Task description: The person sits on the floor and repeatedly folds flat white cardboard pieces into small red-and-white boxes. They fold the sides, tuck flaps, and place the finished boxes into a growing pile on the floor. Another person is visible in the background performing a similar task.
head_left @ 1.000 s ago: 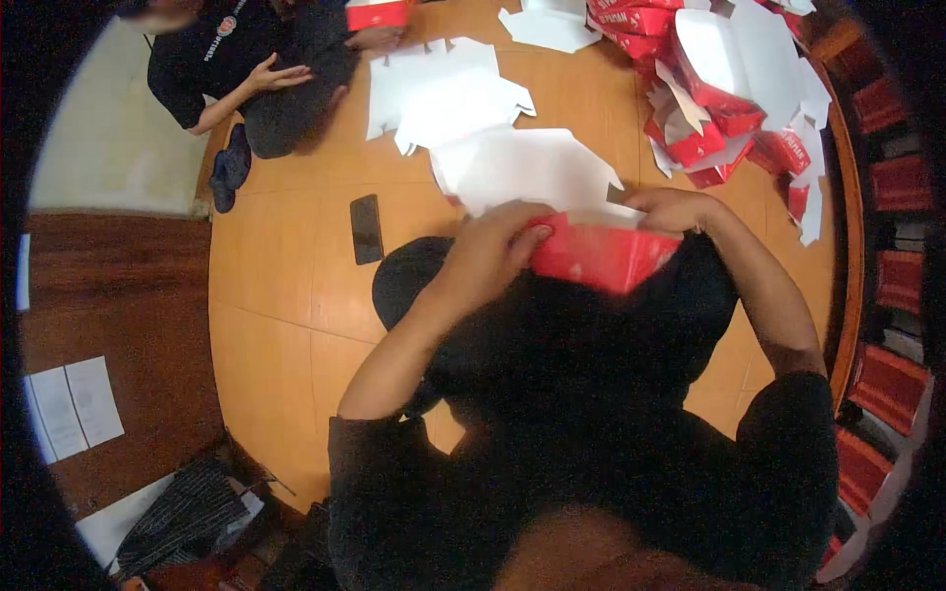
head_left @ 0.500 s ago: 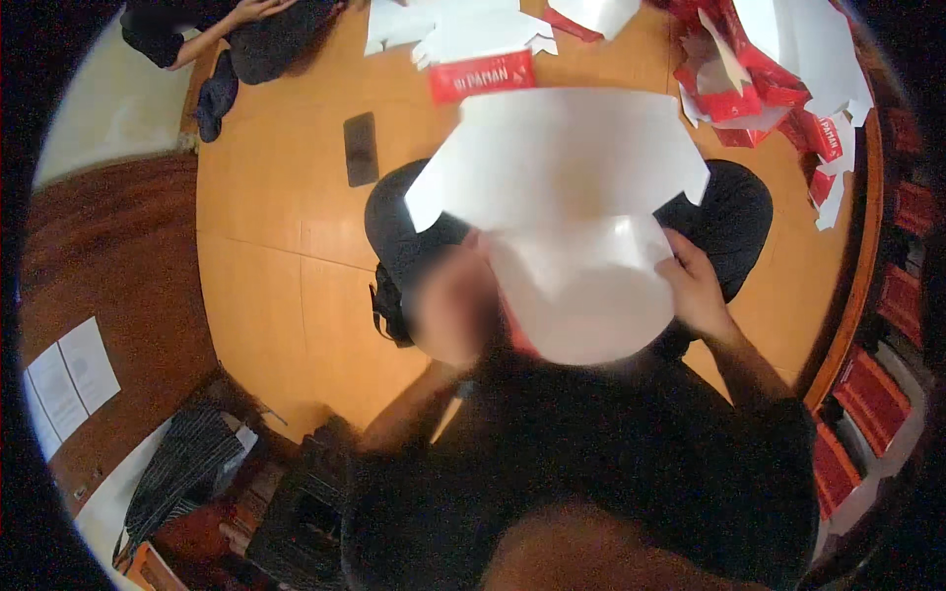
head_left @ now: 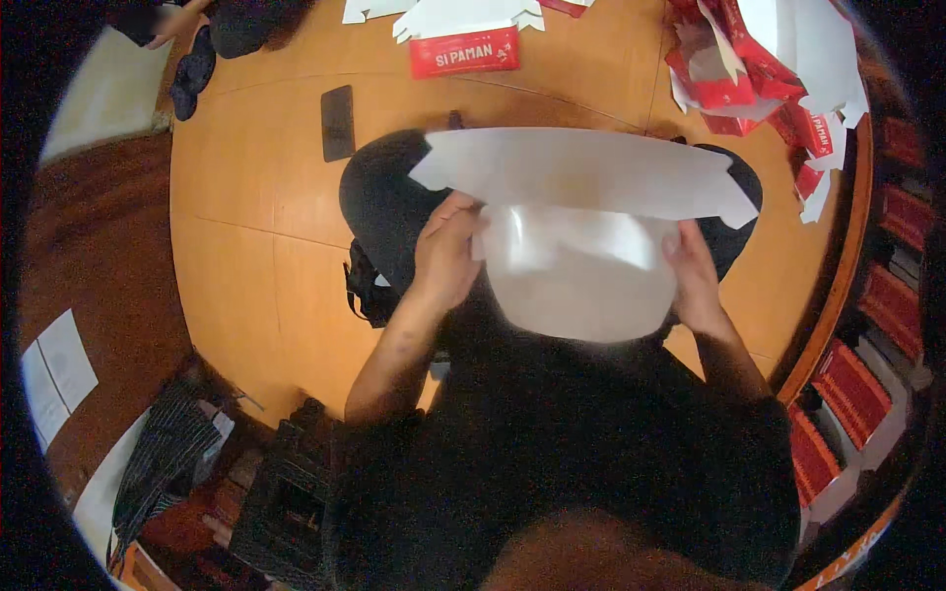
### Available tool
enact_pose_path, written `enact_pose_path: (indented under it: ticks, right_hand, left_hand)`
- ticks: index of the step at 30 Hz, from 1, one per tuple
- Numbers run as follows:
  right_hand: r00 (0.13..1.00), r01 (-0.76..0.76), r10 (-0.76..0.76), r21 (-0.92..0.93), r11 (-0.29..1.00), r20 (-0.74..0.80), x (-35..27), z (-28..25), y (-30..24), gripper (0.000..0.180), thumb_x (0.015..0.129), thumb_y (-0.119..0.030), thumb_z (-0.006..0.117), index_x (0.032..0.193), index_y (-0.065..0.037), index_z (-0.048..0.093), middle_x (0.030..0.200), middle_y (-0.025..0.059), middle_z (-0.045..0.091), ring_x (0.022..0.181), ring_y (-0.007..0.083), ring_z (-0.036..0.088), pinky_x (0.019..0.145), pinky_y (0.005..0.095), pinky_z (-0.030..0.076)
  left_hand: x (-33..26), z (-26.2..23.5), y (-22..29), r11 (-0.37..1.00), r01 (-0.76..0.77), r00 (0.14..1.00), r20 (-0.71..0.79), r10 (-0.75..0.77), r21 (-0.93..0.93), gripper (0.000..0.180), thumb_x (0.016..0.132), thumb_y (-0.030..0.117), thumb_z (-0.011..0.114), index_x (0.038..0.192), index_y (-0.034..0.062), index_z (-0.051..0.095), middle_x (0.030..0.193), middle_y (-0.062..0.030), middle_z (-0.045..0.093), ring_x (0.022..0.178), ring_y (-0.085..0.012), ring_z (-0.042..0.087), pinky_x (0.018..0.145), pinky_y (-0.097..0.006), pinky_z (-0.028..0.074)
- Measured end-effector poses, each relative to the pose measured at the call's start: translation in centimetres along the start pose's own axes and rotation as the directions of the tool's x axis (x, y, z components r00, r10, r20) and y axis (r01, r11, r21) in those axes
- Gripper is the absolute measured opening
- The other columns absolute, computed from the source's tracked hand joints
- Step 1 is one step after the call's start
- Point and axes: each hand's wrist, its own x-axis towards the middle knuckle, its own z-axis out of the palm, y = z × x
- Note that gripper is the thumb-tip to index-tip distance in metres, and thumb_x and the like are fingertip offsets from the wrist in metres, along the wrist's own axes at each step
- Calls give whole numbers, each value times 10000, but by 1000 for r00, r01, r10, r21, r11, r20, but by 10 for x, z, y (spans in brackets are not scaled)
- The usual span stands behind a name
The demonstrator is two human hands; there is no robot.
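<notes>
A white cardboard box blank (head_left: 581, 291) with a glossy inner face is held over my lap. Its wide far panel (head_left: 591, 172), with notched corners, bends up along a fold, while the rounded near part hangs toward my body. My left hand (head_left: 450, 251) is closed on the blank's left edge by the fold. On the opposite edge my right hand (head_left: 697, 276) grips it, thumb on the inner face. The fingers under the cardboard are hidden on both sides.
Beyond my knees lies a red-and-white flat box blank (head_left: 463, 54). Partly folded red-and-white boxes (head_left: 734, 74) are heaped at the far right. A dark phone (head_left: 337, 123) rests on the wooden floor at left. Another person's hand (head_left: 182, 22) shows at the far left. Books line the right side.
My left hand, blurred before, now grips the left edge. The far panel has tipped upward at the fold and looks narrower. The view has shifted slightly.
</notes>
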Motion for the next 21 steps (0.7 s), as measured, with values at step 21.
enact_pose_path:
  ticks: [21]
  right_hand:
    - [845, 82, 165, 429, 900, -508, -13, 54, 17, 309, 998, -262, 517, 984, 26, 628, 917, 83, 648, 843, 149, 584, 784, 296, 449]
  left_hand:
    - [-14, 63, 63, 604, 483, 609, -252, -752, -634, 357, 859, 197, 631, 1116, -47, 587, 1027, -113, 623, 951, -218, 575, 897, -362, 430]
